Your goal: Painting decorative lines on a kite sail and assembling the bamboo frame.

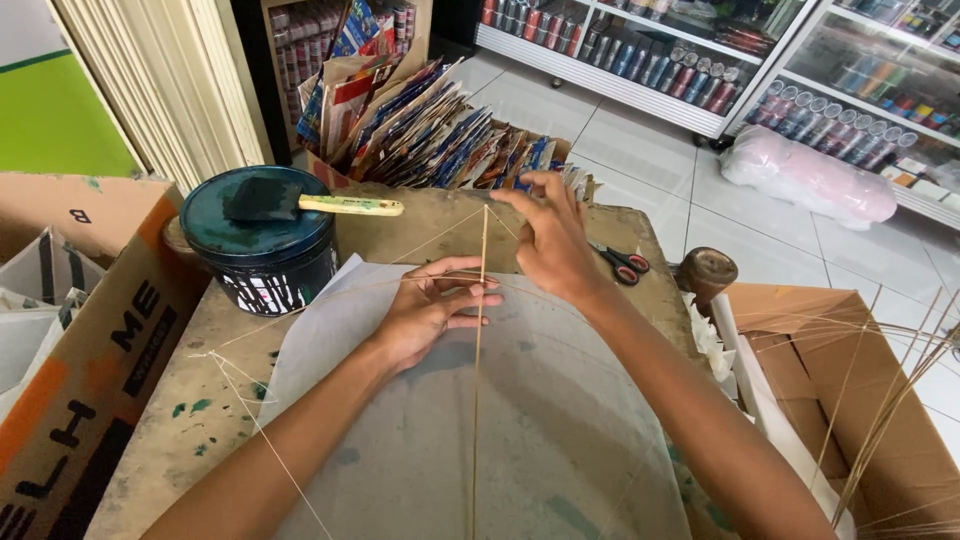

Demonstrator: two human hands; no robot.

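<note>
A thin bamboo stick lies lengthwise down the middle of a white sheet of paper on a worn wooden table. A second thin stick bows across it, with fine thread running between their ends. My left hand rests on the paper, fingers spread, pressing where the sticks cross. My right hand is raised over the upright stick's far tip, fingertips pinching the thread there.
A dark paint can with a foam brush on its lid stands at the table's back left. Red-handled scissors lie at the right edge. Cardboard boxes flank the table; the right one holds several loose sticks. Stacked colourful packets sit behind.
</note>
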